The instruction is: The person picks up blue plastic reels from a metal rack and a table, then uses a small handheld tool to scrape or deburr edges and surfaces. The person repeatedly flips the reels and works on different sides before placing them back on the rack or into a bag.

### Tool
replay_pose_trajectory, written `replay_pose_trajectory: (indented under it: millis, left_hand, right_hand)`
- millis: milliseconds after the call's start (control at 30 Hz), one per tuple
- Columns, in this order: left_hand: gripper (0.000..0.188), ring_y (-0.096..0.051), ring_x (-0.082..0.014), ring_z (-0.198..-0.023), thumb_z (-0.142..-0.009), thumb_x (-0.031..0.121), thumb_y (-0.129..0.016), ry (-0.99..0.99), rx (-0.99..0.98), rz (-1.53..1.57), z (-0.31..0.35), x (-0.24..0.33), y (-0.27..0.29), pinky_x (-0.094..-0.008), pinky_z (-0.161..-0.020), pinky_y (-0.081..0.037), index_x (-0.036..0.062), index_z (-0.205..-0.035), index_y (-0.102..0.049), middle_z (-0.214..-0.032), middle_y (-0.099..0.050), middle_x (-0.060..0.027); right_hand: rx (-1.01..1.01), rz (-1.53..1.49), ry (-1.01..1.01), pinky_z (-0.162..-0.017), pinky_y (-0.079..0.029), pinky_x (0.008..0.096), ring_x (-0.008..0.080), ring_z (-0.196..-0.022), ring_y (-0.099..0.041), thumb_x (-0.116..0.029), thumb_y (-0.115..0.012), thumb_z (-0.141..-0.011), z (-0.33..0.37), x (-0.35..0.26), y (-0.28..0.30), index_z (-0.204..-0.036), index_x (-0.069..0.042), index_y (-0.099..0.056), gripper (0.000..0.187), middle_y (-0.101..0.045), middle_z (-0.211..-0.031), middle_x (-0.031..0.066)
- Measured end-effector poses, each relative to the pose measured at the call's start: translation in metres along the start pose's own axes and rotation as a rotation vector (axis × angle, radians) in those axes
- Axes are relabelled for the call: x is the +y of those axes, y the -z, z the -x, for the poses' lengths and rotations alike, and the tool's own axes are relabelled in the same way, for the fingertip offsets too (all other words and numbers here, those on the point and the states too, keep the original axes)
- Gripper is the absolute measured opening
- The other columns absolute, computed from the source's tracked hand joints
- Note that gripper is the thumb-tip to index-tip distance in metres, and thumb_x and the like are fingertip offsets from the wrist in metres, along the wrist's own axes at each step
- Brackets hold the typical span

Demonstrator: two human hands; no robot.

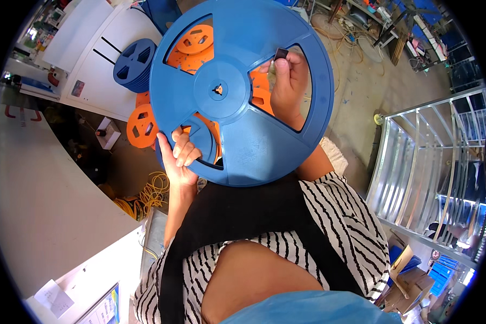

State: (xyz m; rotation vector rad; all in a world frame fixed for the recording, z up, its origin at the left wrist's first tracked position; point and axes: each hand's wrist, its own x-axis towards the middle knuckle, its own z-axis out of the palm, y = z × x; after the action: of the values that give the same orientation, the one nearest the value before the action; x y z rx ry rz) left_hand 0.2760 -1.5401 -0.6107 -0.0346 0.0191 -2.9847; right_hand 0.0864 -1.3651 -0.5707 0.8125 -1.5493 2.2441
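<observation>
A large blue plastic reel [262, 151] with three wide openings and a round hub is held up in front of me. My left hand [181, 156] grips its lower left rim, fingers curled through the opening there. Behind the reel my right forearm reaches up, and my right hand [289, 89] shows in the right-hand opening. Between its thumb and fingers it pinches a small dark flat rectangular piece [281, 53], close to that opening's upper edge. I cannot make out what kind of piece it is.
Beyond the reel lie several orange reels [142, 127] and a stack of blue reels [135, 66] beside a white cabinet [107, 40]. A metal rack [410, 162] stands at right. Yellow cable [152, 193] lies coiled at lower left, near a large pale panel [43, 189].
</observation>
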Motion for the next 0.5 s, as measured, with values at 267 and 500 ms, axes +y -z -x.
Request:
replay_pose_trajectory:
  millis: [267, 500]
  left_hand:
    - [0.046, -0.042, -0.0091, -0.039, -0.098, 0.045, -0.042, 0.023, -0.103, -0.053, 0.001, 0.009, 0.004, -0.0242, -0.042, -0.036, 0.0, -0.107, -0.049, -0.058, -0.042, -0.0018]
    - [0.059, -0.039, -0.0119, -0.036, -0.097, 0.053, -0.039, -0.081, -0.13, -0.28, 0.006, 0.026, -0.002, -0.0245, -0.041, -0.034, -0.0025, -0.113, -0.051, -0.056, -0.036, -0.0013]
  right_hand:
    - [-0.114, -0.024, -0.027, -0.073, -0.049, 0.028, 0.0131, -0.076, -0.059, -0.009, -0.047, -0.097, 0.008, -0.005, -0.001, -0.097, -0.001, -0.046, 0.008, -0.062, -0.084, 0.0096]
    - [-0.173, -0.142, -0.026, -0.076, -0.048, 0.0287, 0.015, -0.08, -0.06, -0.004, -0.05, -0.093, 0.02, 0.0, -0.001, -0.096, 0.002, -0.051, 0.007, -0.06, -0.089, 0.0119]
